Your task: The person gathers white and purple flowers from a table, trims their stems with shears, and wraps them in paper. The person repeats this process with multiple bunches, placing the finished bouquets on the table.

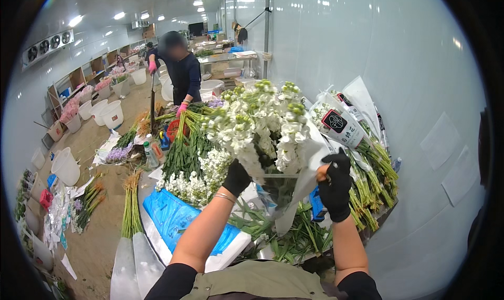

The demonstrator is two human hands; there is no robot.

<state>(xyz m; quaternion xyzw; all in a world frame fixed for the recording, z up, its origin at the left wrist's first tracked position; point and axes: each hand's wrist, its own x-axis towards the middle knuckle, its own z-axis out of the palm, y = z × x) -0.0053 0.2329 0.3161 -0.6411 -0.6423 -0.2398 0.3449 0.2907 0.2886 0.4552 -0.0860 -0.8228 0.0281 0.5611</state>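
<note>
Head view, looking down over the bench (pixel 157 247). Person in black gloves holds up a bunch of white stock flowers (pixel 262 127) at frame centre, blooms tipped away toward twelve o'clock.

Left hand (pixel 236 178): closed around the stems just under the flower heads, at about seven o'clock of the bunch. It seems to carry the weight, gripping where the stems are gathered tight. Thin bracelet at the wrist.

Right hand (pixel 336 187): at four o'clock of the bunch, fingers closed on the edge of a clear plastic sleeve (pixel 302 187), pinching it. The sleeve wraps the lower stems as a cone narrowing downward; held out by its rim, likely to keep the film open around the stems. One fingertip looks bare through the glove.

Around:
- At three o'clock, sleeved bunches (pixel 362 158) leaning against the white wall, stems down, probably stood there so the blooms stay uncrushed.
- At nine o'clock of the held bunch, more white stock (pixel 197 176) lying flat on the bench, heads toward the person, green stems pointing away.
- At seven o'clock, a blue plastic bag (pixel 173 216) on the bench near the left forearm.
- Cut leaves and stem trimmings (pixel 294 237) under the hands at six o'clock.
- On the floor at eight o'clock, long-stemmed bunches (pixel 131 205) in sleeves; white buckets (pixel 113 113) further off at ten o'clock.
- At eleven o'clock, a co-worker (pixel 184 71) in dark clothes and pink gloves stands at the bench's far end.
</note>
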